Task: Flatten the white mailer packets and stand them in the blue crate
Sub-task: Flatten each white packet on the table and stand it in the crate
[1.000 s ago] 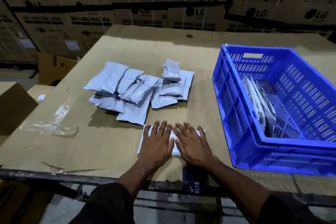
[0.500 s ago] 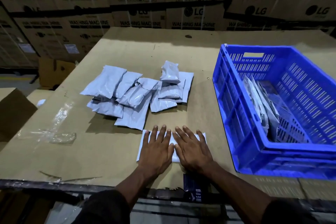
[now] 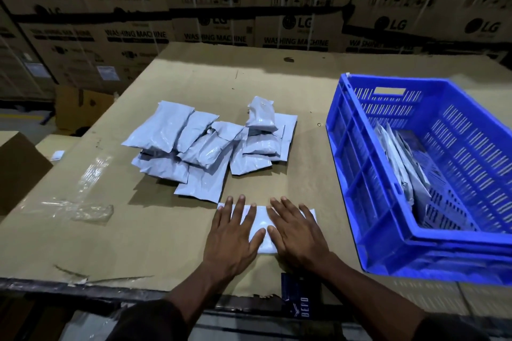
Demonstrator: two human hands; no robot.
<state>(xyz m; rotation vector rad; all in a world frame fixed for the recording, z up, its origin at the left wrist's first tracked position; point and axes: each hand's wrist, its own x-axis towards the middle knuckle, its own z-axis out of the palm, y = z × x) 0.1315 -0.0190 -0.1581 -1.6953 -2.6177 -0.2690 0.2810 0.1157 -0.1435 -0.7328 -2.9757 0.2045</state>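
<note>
One white mailer packet point(image 3: 261, 223) lies flat near the table's front edge. My left hand point(image 3: 234, 235) and my right hand point(image 3: 295, 232) press down on it side by side, palms flat and fingers straight and spread. A pile of several white mailer packets point(image 3: 205, 144) sits behind my hands in the middle of the table. The blue crate point(image 3: 357, 174) stands at the right, with a few flattened packets point(image 3: 399, 158) leaning upright against its left wall.
The table is covered in brown cardboard point(image 3: 194, 83). A crumpled strip of clear tape point(image 3: 86, 210) lies at the left. A dark tag point(image 3: 300, 296) hangs at the front edge. Stacked washing machine cartons point(image 3: 216, 22) wall off the back.
My hands have slid a little apart across the packet, so more of its white middle shows between them. The pile and the crate have not moved.
</note>
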